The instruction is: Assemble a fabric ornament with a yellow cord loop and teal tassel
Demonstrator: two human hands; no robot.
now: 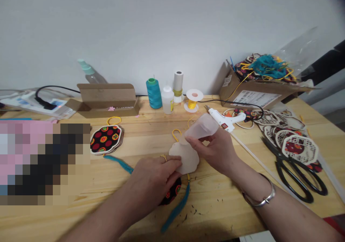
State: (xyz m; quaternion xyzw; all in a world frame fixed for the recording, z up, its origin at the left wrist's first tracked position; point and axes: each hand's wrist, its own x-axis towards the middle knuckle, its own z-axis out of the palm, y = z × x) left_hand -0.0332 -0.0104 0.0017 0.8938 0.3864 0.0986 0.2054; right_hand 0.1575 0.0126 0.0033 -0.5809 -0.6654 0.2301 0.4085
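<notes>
A pale, scalloped card lies on the table with a yellow cord loop at its top and a teal tassel below. My left hand is closed, its fingertips pressed on the card's left part and holding it. Under that hand, a black patterned fabric piece shows partly; the rest is hidden. Tilted above the card's upper right edge is a translucent squeeze bottle, nozzle down to the left. My right hand is wrapped round it. Whether liquid leaves the nozzle cannot be made out.
A white glue gun and black scissors lie right, near lattice-patterned pieces. Behind stand teal thread, a bottle, a yellow spool and a full carton. Finished-looking patterned pieces lie left.
</notes>
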